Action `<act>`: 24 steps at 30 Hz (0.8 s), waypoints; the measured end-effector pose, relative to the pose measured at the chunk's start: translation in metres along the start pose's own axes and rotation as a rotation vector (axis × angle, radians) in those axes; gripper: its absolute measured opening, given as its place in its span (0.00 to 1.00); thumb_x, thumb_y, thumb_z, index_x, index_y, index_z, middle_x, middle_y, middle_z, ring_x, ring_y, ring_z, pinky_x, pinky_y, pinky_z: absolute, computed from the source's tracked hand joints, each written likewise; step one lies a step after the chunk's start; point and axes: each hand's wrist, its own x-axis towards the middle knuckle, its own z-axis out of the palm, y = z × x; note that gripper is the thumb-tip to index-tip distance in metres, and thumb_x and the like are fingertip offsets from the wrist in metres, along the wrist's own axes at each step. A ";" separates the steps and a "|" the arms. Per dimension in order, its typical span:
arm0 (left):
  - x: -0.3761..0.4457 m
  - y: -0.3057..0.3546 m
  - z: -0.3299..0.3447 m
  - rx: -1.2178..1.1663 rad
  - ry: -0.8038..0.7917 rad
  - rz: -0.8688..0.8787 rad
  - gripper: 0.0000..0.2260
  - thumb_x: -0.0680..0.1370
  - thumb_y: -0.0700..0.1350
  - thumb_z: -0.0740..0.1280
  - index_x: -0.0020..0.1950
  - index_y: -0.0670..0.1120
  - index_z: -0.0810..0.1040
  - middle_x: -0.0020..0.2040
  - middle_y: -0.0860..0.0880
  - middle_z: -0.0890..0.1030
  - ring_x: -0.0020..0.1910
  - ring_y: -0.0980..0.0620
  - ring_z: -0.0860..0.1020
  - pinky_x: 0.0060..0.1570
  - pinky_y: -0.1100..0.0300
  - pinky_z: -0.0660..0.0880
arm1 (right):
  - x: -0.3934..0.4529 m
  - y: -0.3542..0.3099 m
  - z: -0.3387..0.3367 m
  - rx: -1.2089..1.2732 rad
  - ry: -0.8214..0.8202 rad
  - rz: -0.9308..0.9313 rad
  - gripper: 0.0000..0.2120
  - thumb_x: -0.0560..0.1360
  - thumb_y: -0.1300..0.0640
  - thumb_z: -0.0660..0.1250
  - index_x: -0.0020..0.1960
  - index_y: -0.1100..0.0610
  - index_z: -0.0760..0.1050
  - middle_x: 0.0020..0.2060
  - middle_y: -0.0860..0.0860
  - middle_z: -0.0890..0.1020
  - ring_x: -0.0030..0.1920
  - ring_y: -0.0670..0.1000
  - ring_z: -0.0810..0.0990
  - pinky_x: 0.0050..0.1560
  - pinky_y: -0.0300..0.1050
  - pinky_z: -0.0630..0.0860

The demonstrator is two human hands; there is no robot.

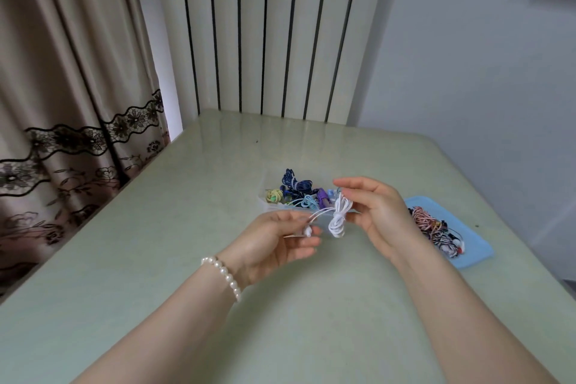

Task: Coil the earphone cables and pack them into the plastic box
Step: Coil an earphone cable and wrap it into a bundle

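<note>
My right hand [378, 212] pinches a coiled white earphone cable [339, 217], bunched like a bow, above the table's middle. From the coil, a loose end runs left to my left hand [274, 243], which grips the white earbuds at its fingertips. Just behind the hands stands the clear plastic box [265, 198], holding several coiled cables in dark blue, yellow, light blue and purple. The hands hide the box's near edge.
A blue lid or tray [473, 259] at the right holds a tangle of pink, black and white earphone cables [436, 229]. The pale green table [187, 259] meets a patterned curtain on the left and a striped wall panel behind.
</note>
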 end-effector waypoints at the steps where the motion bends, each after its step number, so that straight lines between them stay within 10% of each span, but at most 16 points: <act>1: -0.001 -0.001 -0.003 0.022 0.016 0.010 0.07 0.77 0.34 0.60 0.51 0.38 0.76 0.37 0.45 0.82 0.32 0.53 0.81 0.33 0.62 0.79 | -0.001 0.005 0.000 0.005 0.012 0.015 0.12 0.72 0.72 0.59 0.41 0.59 0.79 0.27 0.51 0.78 0.29 0.47 0.76 0.33 0.41 0.74; 24: 0.000 -0.006 -0.019 0.599 0.087 0.038 0.19 0.69 0.25 0.68 0.53 0.44 0.71 0.38 0.42 0.82 0.35 0.51 0.82 0.45 0.59 0.79 | -0.018 0.068 0.020 -0.342 -0.215 -0.113 0.13 0.67 0.69 0.71 0.38 0.50 0.81 0.28 0.52 0.75 0.25 0.41 0.69 0.29 0.31 0.68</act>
